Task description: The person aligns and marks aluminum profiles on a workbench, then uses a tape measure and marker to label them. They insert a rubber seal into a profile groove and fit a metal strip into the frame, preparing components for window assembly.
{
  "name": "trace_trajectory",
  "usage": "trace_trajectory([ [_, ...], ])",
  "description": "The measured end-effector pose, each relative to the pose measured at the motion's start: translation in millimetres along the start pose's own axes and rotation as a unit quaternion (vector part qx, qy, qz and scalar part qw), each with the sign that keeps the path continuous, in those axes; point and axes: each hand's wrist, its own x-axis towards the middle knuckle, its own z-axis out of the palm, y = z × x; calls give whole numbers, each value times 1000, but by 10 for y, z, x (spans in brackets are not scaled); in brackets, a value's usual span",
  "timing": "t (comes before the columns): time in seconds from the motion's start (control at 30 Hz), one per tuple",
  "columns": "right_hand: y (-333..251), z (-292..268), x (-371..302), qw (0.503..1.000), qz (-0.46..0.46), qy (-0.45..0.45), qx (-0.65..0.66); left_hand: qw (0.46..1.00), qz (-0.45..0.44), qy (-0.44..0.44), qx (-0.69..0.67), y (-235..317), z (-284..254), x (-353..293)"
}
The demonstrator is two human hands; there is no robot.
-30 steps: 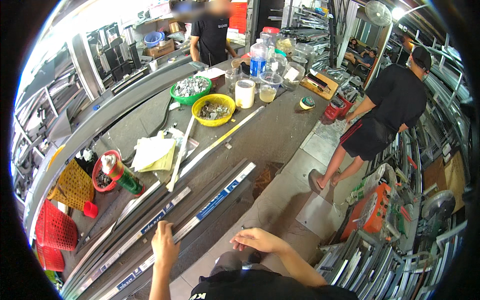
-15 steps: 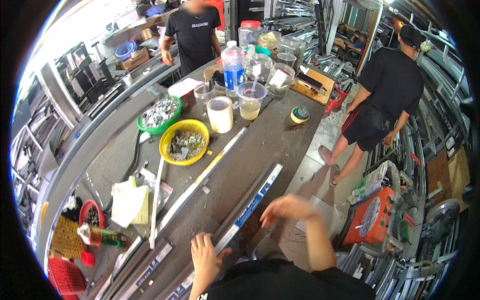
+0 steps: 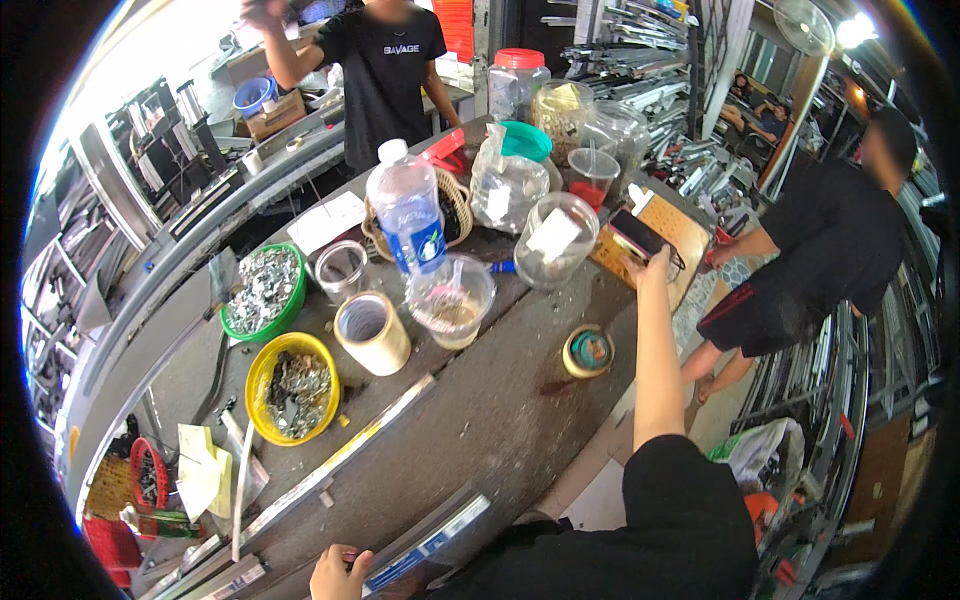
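My right hand (image 3: 654,268) reaches far out to the right side of the bench. Its fingers grip the near edge of a dark, flat phone (image 3: 638,234), which lies on a wooden board (image 3: 682,218). At the lower edge, partly cut off, my left hand (image 3: 338,576) has its fingers curled over a long metal profile (image 3: 432,544) with a blue and white label. Between my hands, nearer the right arm, stands a round roll of tape (image 3: 588,352) with a teal centre.
Left of centre stand a yellow basket (image 3: 258,392) and a green basket (image 3: 292,306) of metal bits, a tape roll (image 3: 384,350), a plastic cup (image 3: 482,290) and a bottle (image 3: 404,190). A long strip (image 3: 345,452) crosses the bench. A person (image 3: 385,70) stands opposite, another (image 3: 830,220) at right.
My right hand has gone from above the bench's near edge out to the phone. The person opposite has raised an arm; the person at right now bends toward the bench.
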Motion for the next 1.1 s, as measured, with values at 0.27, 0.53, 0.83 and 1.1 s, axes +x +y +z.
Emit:
trace_trajectory([
  [0.27, -350, -143, 433, 983, 122, -97, -99, 996, -31, 77, 23, 369, 421, 301],
  [0.53, -686, 62, 744, 908, 209, -239, -271, 988, -92, 101, 78, 392, 552, 358],
  [0.83, -553, -42, 924, 912, 178, -241, -279, 989, -96, 105, 43, 392, 609, 206],
  [1.1, -652, -51, 835, 903, 226, -287, -228, 998, 58, 32, 6, -108, 500, 100],
])
